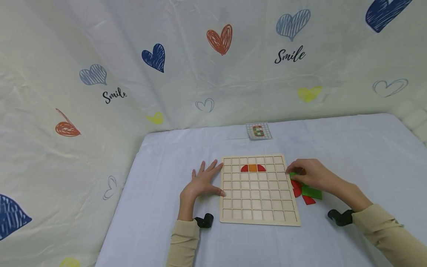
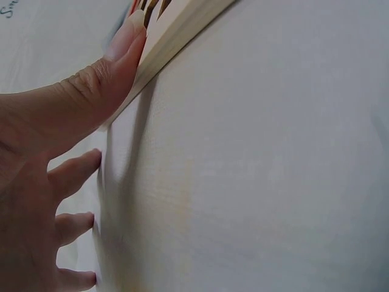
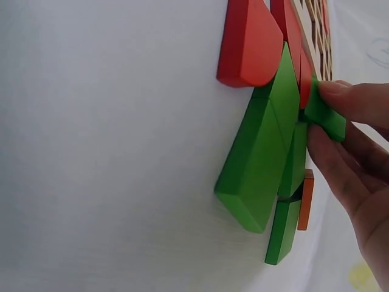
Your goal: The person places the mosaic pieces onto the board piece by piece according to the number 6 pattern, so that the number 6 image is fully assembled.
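A wooden grid board (image 1: 251,204) lies on the white-covered table. In one of its upper rows, an orange square tile (image 1: 253,168) sits between two red rounded tiles (image 1: 245,168). My left hand (image 1: 201,182) is spread at the board's left side, thumb on the rim and fingers splayed. At the right edge, my right hand (image 1: 311,173) pinches a green tile (image 3: 325,112) between thumb and fingers, over a loose pile. That pile has green tiles (image 3: 255,158), red tiles (image 3: 252,45) and an orange tile (image 3: 306,199).
Behind the board, a small card (image 1: 259,131) shows a coloured pattern on a grid. A white cloth (image 1: 186,89) printed with hearts hangs beyond the table. Each wrist wears a black camera mount (image 1: 340,217).
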A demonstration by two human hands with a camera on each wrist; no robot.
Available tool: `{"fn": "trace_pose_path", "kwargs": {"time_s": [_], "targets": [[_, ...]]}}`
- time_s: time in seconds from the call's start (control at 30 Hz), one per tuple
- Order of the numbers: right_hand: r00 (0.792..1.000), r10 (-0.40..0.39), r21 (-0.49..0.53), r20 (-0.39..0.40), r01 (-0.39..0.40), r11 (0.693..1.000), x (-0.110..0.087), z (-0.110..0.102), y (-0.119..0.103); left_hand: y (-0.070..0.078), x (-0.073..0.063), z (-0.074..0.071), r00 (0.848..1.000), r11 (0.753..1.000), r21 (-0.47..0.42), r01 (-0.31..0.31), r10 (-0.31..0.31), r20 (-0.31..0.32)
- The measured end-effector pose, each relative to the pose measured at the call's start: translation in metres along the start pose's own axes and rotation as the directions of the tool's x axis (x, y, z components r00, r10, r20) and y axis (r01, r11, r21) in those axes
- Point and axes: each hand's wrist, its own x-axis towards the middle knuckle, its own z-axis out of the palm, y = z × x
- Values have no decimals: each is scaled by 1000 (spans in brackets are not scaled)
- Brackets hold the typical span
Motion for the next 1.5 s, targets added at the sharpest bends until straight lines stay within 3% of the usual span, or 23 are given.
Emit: {"fn": "trace_pose_path", "kwargs": {"time_s": [0.37, 0.53, 0.77, 1.0, 1.5], "targets": [[999, 2, 22, -47, -1, 1000, -3, -7, 3, 0, -1, -1, 1000, 1000, 5, 2, -2, -2], [997, 6, 77, -72, 0, 997, -4, -9, 1, 0, -2, -1, 1000, 1000, -6, 5, -5, -2], [994, 108, 176, -34, -101, 979, 3, -6, -8, 0, -2, -2, 1000, 1000, -5, 1, -1, -2], [990, 144, 259, 10, -141, 955, 12, 1, -17, 0, -1, -1, 1000, 1000, -8, -4, 4, 0], [996, 83, 190, -11, -79, 978, 25, 15, -33, 1, 0, -1, 1000, 1000, -13, 4, -4, 1]]}}
